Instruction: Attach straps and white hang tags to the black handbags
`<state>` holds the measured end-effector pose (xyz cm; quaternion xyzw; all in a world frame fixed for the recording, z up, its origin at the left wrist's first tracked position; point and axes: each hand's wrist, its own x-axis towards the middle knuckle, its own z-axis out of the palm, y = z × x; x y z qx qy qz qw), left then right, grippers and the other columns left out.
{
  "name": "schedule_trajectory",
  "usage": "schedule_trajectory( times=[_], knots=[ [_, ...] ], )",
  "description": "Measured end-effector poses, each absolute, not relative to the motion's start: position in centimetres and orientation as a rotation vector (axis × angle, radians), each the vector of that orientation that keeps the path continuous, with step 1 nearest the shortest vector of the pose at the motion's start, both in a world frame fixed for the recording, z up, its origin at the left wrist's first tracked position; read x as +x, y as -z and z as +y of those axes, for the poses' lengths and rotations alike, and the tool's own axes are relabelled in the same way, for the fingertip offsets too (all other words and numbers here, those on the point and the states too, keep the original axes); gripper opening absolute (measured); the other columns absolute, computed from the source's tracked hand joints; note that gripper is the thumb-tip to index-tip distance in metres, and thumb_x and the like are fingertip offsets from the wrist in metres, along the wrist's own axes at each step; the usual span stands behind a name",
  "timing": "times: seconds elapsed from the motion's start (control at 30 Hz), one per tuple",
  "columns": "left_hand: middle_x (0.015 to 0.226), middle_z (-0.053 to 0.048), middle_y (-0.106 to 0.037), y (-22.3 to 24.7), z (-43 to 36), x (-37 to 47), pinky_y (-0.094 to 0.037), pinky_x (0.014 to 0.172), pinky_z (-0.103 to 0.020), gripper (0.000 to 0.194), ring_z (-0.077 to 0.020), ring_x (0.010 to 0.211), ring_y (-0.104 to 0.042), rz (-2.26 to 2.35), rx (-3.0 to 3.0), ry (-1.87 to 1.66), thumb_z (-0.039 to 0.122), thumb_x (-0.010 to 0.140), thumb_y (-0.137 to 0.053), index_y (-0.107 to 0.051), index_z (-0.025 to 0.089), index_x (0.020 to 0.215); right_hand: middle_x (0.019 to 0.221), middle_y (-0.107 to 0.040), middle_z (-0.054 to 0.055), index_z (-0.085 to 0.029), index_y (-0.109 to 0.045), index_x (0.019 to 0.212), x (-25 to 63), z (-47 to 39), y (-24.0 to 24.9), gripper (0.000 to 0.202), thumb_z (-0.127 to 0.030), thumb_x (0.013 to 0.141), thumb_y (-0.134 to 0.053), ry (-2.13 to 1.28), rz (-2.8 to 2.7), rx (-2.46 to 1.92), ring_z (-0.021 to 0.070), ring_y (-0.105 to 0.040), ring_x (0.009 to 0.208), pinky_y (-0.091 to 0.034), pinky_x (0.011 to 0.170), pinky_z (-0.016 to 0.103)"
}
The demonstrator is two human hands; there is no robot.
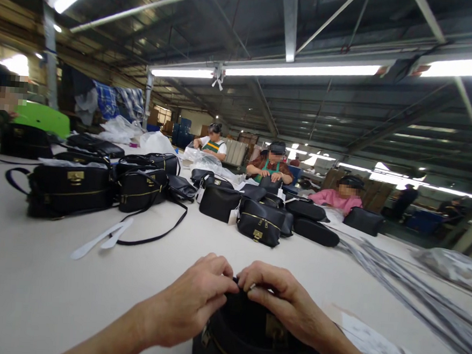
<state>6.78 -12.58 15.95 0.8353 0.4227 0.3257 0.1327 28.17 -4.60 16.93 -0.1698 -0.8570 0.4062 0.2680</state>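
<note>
A black handbag (pixel 224 346) with gold zips and a gold clasp stands at the bottom centre, its top open. My left hand (pixel 195 298) pinches the far rim of the bag between thumb and fingers. Close beside it, my right hand (pixel 282 296) is closed on the same rim, with a small pale piece showing at its fingertips; what that piece is cannot be made out. The fingertips of both hands nearly touch. The bag's inside is dark.
Several black bags (pixel 71 187) stand across the far part of the white table (pixel 152 273). White paper strips (pixel 98 240) lie at left, grey straps (pixel 398 285) and printed paper (pixel 381 349) at right. Several people (pixel 271 166) work beyond the table.
</note>
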Motion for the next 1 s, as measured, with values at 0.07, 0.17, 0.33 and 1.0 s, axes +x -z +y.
schedule_trajectory(
  times=[0.07,0.17,0.33,1.0],
  knots=[
    [0.101,-0.005,-0.063,-14.7,-12.0,6.9,-0.043,0.088,-0.036,0.023,-0.0213,0.098,-0.055,1.179,2.417,-1.100,0.006,0.085,-0.055,-0.068,0.021,0.098,0.092,-0.070,0.004,-0.021,-0.067,0.087,28.1,-4.6,-16.9,0.018,-0.035,0.094,-0.058,-1.073,-2.330,-0.487,0.0204,-0.063,0.092,-0.046,0.086,0.031],
    [0.096,-0.006,-0.067,-12.8,-11.4,6.9,-0.045,0.087,-0.037,0.017,-0.0210,0.092,-0.058,1.058,2.376,-1.402,0.015,0.090,-0.055,-0.067,0.020,0.101,0.095,-0.072,0.004,-0.022,-0.068,0.092,28.1,-4.7,-17.0,0.020,-0.037,0.096,-0.055,-1.011,-2.350,-0.569,0.0207,-0.064,0.093,-0.047,0.086,0.031],
    [0.119,-0.010,-0.063,-11.4,-12.4,5.9,-0.049,0.094,-0.038,0.041,-0.0228,0.109,-0.058,0.911,2.409,-1.535,0.013,0.089,-0.052,-0.050,0.025,0.128,0.095,-0.072,0.004,-0.023,-0.066,0.092,28.2,-5.0,-17.0,0.020,-0.038,0.096,-0.053,-0.942,-2.364,-0.601,0.0210,-0.064,0.091,-0.047,0.084,0.031],
    [0.075,-0.005,-0.066,-11.8,-12.0,7.8,-0.049,0.062,-0.021,0.025,-0.0145,0.069,-0.063,1.163,2.103,-1.614,0.004,0.085,-0.047,-0.067,0.016,0.075,0.097,-0.071,0.003,-0.025,-0.065,0.091,28.3,-5.2,-16.7,0.017,-0.037,0.096,-0.054,-0.979,-2.349,-0.597,0.0224,-0.063,0.100,-0.047,0.090,0.032]
  ],
)
